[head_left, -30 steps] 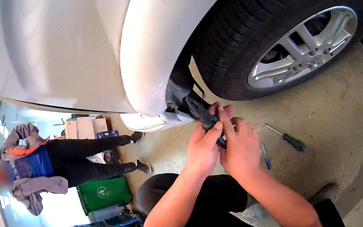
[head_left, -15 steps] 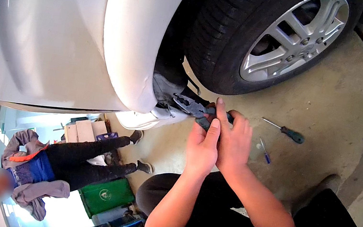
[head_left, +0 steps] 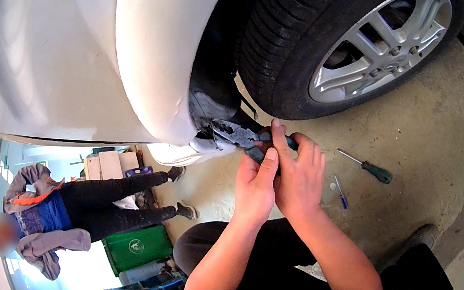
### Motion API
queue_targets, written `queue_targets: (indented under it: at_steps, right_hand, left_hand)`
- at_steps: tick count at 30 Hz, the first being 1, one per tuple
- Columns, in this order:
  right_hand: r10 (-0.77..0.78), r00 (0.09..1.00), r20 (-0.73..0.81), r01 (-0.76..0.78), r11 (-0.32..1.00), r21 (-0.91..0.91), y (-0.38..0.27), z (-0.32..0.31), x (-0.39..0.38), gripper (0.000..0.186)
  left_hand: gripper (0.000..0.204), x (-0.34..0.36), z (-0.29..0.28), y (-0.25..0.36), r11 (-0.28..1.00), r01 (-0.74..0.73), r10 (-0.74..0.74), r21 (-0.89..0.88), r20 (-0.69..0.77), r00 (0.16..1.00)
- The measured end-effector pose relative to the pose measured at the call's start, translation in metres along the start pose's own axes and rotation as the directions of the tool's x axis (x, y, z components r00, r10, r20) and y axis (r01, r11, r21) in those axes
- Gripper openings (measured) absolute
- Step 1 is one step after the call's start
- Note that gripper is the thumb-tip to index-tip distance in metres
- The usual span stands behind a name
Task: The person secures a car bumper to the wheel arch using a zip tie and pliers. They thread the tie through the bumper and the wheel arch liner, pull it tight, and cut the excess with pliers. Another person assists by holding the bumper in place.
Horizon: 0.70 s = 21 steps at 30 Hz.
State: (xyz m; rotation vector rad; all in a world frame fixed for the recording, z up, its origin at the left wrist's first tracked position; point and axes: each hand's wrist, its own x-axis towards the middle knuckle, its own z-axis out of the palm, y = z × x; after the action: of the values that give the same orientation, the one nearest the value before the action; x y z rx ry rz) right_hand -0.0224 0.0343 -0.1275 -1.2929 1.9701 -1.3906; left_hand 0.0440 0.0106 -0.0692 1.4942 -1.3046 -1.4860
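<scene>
- While left hand and right hand keep a closed grip on the handles, the pliers sit at the white fender's lower corner.
- Jaws look parted; I can't tell if they bite anything, so the job seems unfinished.
- Toothed grey metal, glossy curved paint, ribbed rubber tyre.
- Green-handled screwdriver and blue-handled screwdriver lie inside the concrete floor's dark right edge.

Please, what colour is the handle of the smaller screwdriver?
The smaller screwdriver's handle is blue; the head view shows it best.
</scene>
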Motion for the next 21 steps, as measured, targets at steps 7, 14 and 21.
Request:
queue_targets:
  at_steps: [7, 14, 21]
  right_hand:
    - [-0.013, 1.000, 0.003, 0.013, 1.000, 0.005, 0.002, 0.006, -0.004, 0.071]
    - [-0.016, 1.000, -0.014, 0.016, 1.000, -0.016, 0.002, 0.010, -0.006, 0.071]
    - [0.014, 0.993, 0.120, -0.039, 0.978, 0.206, 0.014, 0.018, -0.005, 0.067]
  left_hand:
    - [0.042, 0.001, -0.004, -0.004, 0.998, -0.065, 0.065, 0.004, 0.026, 0.998]
    - [0.045, 0.000, -0.007, -0.002, 0.998, -0.054, 0.052, 0.040, 0.043, 0.998]
    - [0.046, 0.003, -0.014, -0.012, 0.993, -0.094, 0.094, 0.073, 0.001, 0.996]
